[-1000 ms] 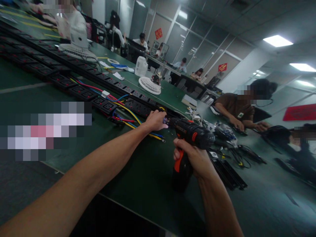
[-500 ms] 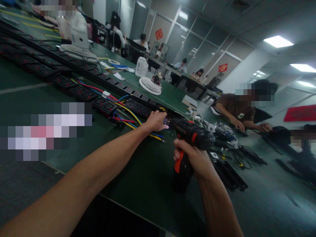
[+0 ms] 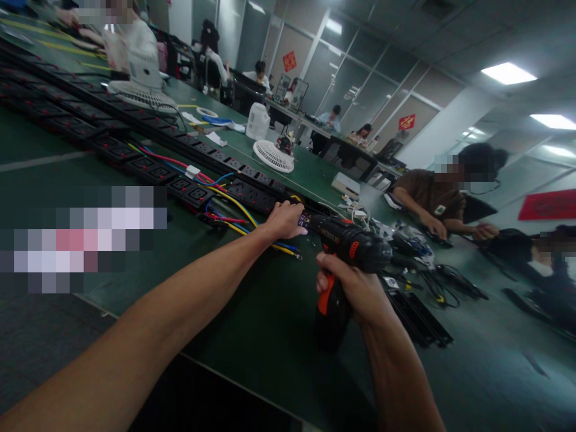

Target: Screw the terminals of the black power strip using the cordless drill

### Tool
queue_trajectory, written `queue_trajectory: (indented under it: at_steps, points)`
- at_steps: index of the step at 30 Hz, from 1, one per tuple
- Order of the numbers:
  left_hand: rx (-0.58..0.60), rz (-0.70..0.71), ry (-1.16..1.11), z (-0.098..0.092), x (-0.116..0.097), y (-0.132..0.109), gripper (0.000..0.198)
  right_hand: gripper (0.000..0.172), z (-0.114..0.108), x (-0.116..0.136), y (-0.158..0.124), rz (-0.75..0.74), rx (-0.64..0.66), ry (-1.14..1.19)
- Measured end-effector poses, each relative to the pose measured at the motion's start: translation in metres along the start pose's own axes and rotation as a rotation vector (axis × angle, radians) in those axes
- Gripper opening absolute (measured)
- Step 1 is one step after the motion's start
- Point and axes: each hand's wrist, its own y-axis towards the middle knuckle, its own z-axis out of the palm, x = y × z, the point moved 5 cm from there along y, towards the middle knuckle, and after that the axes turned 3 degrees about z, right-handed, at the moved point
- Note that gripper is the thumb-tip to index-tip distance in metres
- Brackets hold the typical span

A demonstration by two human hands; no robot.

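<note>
On the table (image 3: pixel 252 342) I see strips (image 3: pixel 191 191); above it, the drill (image 3: pixel 346 239), its handle wrapped by my right hand (image 3: pixel 353 283), nose near my left hand (image 3: pixel 285 220) and the board (image 3: pixel 303 220). Left fingers' hold: can't tell.

One drill (image 3: pixel 348 243), one white jug (image 3: pixel 258 121) and two red diamond signs (image 3: pixel 290 61) show.

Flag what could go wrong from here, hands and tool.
1. The power drill in the right hand points toward the left hand, with the thumb close to its front end; a slip might hurt it.
2. Loose yellow and blue wires lie right by the left hand; a sideways move could snag them.
</note>
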Motion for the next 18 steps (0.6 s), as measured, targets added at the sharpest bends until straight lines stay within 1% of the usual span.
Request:
queue_trajectory:
  at_steps: [7,13,18]
  points:
    - [-0.014,-0.002,-0.027,0.0016,0.0014,0.0007,0.050,0.024,0.0003,0.0012,-0.0003,0.006,-0.021,0.024]
    - [-0.018,0.014,0.000,0.0014,0.0011,-0.0002,0.053,0.029,-0.0006,0.0005,0.0007,-0.001,0.003,-0.018]
    - [-0.005,-0.005,-0.016,0.0002,-0.0002,-0.0007,0.052,0.029,-0.0006,0.0011,0.0009,-0.004,-0.009,-0.011]
